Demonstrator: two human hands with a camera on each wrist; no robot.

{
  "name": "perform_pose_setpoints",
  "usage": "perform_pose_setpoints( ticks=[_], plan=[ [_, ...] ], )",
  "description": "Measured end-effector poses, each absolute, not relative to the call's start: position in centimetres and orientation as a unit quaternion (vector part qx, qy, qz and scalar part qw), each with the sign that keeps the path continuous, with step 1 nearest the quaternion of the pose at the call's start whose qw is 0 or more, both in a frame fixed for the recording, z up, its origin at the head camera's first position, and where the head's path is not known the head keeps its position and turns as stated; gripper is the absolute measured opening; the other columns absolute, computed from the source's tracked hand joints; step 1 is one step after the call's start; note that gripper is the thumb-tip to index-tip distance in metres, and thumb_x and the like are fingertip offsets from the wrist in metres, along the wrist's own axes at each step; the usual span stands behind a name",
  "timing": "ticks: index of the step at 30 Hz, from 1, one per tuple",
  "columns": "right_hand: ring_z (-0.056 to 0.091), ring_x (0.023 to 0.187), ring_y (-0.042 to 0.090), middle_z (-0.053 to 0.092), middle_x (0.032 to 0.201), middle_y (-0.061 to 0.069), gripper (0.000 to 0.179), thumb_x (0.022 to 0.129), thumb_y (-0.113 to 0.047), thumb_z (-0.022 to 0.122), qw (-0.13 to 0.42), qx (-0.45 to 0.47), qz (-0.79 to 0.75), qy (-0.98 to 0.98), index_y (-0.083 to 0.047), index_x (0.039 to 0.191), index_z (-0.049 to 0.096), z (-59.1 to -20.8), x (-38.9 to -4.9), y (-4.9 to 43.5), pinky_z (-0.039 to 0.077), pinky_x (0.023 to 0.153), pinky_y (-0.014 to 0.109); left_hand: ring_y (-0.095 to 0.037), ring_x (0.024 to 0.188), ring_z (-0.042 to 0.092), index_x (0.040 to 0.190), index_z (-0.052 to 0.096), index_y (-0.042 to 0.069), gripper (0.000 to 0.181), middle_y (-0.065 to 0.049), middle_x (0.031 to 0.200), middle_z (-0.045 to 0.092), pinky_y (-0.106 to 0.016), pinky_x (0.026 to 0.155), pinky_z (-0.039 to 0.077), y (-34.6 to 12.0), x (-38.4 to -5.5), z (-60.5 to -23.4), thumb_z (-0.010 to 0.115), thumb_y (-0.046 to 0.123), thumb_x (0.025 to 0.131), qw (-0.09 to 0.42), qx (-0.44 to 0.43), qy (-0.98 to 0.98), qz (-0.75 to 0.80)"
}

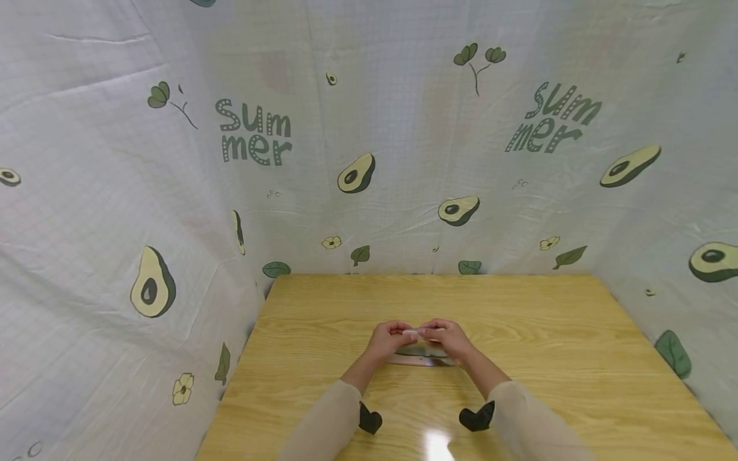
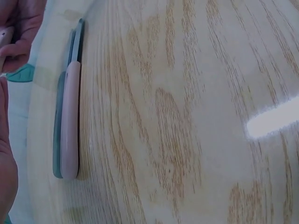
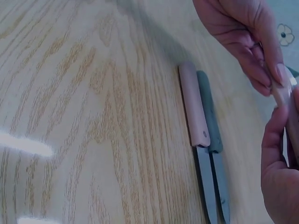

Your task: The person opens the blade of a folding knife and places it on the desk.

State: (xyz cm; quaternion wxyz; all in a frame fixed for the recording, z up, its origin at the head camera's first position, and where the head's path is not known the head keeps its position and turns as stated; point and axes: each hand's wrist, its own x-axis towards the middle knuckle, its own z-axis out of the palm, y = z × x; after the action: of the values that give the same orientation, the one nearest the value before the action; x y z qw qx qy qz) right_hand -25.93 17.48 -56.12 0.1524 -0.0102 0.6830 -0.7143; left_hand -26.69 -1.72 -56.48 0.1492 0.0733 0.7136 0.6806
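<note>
Two knives lie side by side on the wooden table, one with a pink handle (image 3: 193,102) and one with a green handle (image 3: 209,112). Their handles point left and their blades right in the head view. Just beyond them, my left hand (image 1: 391,339) and right hand (image 1: 448,338) meet around a slim, pale-handled utensil (image 3: 282,95). The left hand pinches it between thumb and fingers, and the right hand's fingers and thumb grip it from the other side. Fingers hide most of the utensil, so its kind cannot be told. Both hands are raised above the table.
The wooden table (image 1: 323,301) reaches back to a pale curtain (image 1: 398,121) printed with avocados and leaves, which also encloses both sides. A bright light reflection (image 1: 438,442) shows on the table's near part.
</note>
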Motion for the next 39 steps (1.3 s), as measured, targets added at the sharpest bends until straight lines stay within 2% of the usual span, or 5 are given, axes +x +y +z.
perform_pose_setpoints(
  ticks=[8, 17, 22, 28, 39],
  plan=[
    [0.060, 0.080, 0.010, 0.064, 0.088, -0.005, 0.009, 0.094, -0.018, 0.064, 0.136, 0.032, -0.739, 0.659, -0.017, 0.086, 0.069, -56.1, -25.7, 16.9, 0.056, 0.069, 0.022, -0.016, 0.081, 0.071, 0.101, 0.065, -0.005, 0.017, -0.003, 0.084, 0.069, -0.043, 0.084, 0.059, -1.7, -26.7, -56.9, 0.069, 0.005, 0.088, 0.145, 0.079, 0.713, 0.682],
    [0.062, 0.084, 0.010, 0.069, 0.092, -0.006, 0.024, 0.091, -0.030, 0.068, 0.154, -0.038, -0.634, 0.757, -0.008, 0.102, 0.071, -55.2, -26.2, 17.6, 0.057, 0.077, 0.031, -0.016, 0.083, 0.070, 0.102, 0.065, -0.007, 0.017, -0.007, 0.086, 0.070, -0.045, 0.087, 0.058, -2.2, -26.5, -56.9, 0.067, 0.003, 0.089, 0.160, 0.092, 0.705, 0.685],
    [0.060, 0.082, 0.011, 0.072, 0.094, 0.003, 0.027, 0.092, -0.033, 0.066, 0.144, -0.128, -0.530, 0.826, -0.008, 0.099, 0.073, -53.8, -26.8, 17.1, 0.050, 0.072, 0.026, -0.011, 0.079, 0.068, 0.099, 0.065, -0.008, 0.016, -0.010, 0.087, 0.072, -0.034, 0.078, 0.061, -2.4, -26.4, -56.7, 0.068, 0.001, 0.087, 0.159, 0.107, 0.725, 0.661],
    [0.055, 0.071, 0.008, 0.071, 0.089, 0.007, 0.016, 0.092, -0.020, 0.066, 0.133, -0.184, -0.475, 0.850, -0.006, 0.091, 0.073, -52.7, -27.2, 16.8, 0.046, 0.062, 0.020, -0.006, 0.075, 0.066, 0.098, 0.068, -0.007, 0.017, -0.015, 0.089, 0.073, -0.021, 0.067, 0.057, -2.3, -26.2, -56.5, 0.071, 0.006, 0.087, 0.160, 0.117, 0.745, 0.636],
    [0.054, 0.070, 0.009, 0.072, 0.083, 0.005, 0.009, 0.090, -0.014, 0.068, 0.138, -0.261, -0.414, 0.861, -0.010, 0.085, 0.073, -51.5, -28.0, 16.8, 0.046, 0.061, 0.020, -0.013, 0.078, 0.071, 0.098, 0.070, -0.005, 0.016, -0.018, 0.091, 0.074, -0.036, 0.076, 0.061, -2.6, -26.0, -56.5, 0.070, 0.007, 0.087, 0.168, 0.124, 0.754, 0.623]
  ],
)
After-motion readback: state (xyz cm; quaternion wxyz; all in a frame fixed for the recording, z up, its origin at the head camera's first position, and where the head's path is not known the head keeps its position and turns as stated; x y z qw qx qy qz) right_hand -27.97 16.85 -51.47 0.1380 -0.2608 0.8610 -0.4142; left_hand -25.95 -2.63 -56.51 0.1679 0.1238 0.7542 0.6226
